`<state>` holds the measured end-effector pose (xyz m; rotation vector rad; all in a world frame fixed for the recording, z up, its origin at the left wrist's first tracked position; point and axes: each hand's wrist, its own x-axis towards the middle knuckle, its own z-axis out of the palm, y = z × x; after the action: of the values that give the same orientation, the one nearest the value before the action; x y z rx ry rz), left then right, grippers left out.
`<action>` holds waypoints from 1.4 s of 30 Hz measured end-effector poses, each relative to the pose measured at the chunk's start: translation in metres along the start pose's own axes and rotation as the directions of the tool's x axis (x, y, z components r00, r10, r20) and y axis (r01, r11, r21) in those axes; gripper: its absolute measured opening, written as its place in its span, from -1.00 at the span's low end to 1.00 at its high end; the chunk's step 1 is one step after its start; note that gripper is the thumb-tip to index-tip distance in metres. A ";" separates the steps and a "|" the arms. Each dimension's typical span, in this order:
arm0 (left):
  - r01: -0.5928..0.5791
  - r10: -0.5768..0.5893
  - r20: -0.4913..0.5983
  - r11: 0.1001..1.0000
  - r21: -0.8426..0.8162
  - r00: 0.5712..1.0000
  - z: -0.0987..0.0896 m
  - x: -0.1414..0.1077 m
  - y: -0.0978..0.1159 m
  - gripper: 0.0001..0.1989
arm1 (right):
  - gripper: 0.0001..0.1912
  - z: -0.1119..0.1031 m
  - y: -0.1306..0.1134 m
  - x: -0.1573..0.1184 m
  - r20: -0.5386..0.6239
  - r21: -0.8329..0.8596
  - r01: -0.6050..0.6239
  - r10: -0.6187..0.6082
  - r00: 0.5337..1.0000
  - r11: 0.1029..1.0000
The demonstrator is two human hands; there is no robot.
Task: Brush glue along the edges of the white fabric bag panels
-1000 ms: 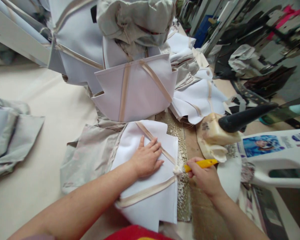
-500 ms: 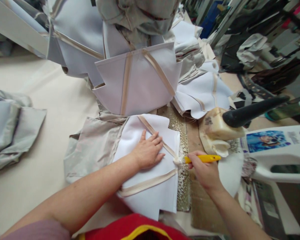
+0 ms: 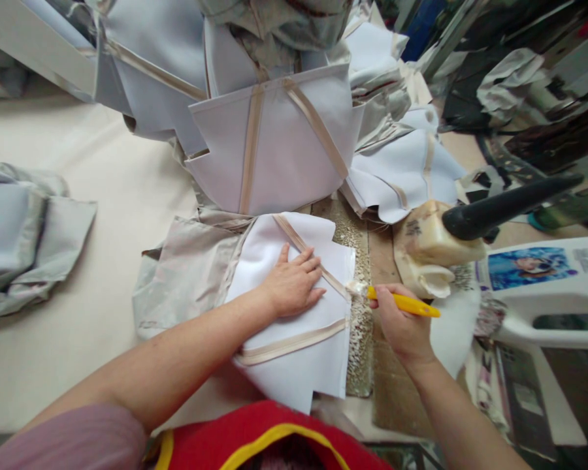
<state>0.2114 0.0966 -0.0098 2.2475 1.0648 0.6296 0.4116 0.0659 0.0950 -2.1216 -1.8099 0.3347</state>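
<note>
Head: white panel (image 3: 294, 372) under left hand (image 3: 292, 283)

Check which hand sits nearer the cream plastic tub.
Right. The right hand grips a yellow-handled brush just below the cream plastic tub. The left hand lies flat on the white fabric panel, farther away to the tub's left.

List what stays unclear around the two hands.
All in the head view:
Tip of the yellow-handled tool: blurred and smeared white, so its kind is unclear.
Its middle: hidden by the right hand in its grip.
White panel under the left hand: hidden by the palm.
Grey-green fabric bundle: cut off by the top edge.
Dark cloth at far right: blurred.
</note>
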 end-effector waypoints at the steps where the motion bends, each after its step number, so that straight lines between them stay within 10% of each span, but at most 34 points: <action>1: -0.002 0.002 -0.006 1.000 0.006 1.000 0.000 0.000 0.000 -0.58 | -0.71 0.000 0.001 -0.004 0.024 0.005 0.001 -0.001 1.000 1.000; 20: -0.013 0.014 -0.040 1.000 0.018 0.999 0.005 0.000 -0.001 -0.59 | -0.69 -0.015 -0.008 -0.050 0.246 0.068 -0.138 0.117 0.962 0.988; 27: -0.020 0.022 -0.050 0.999 0.036 0.999 0.006 0.000 0.000 -0.59 | -0.73 -0.013 0.000 -0.040 0.001 0.126 -0.157 0.158 0.987 0.979; 37: -0.016 0.018 -0.041 0.999 0.052 0.999 0.004 0.000 0.001 -0.59 | -0.73 -0.006 -0.006 -0.051 0.008 0.081 -0.129 0.128 0.992 0.988; 42: -0.023 0.027 -0.062 0.998 0.061 0.998 0.004 0.000 0.001 -0.60 | -0.64 -0.008 -0.014 -0.099 0.128 0.019 -0.214 0.209 0.969 0.977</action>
<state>0.2148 0.0949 -0.0119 2.3096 1.1011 0.6915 0.3860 -0.0306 0.1045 -2.3229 -1.6316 0.5581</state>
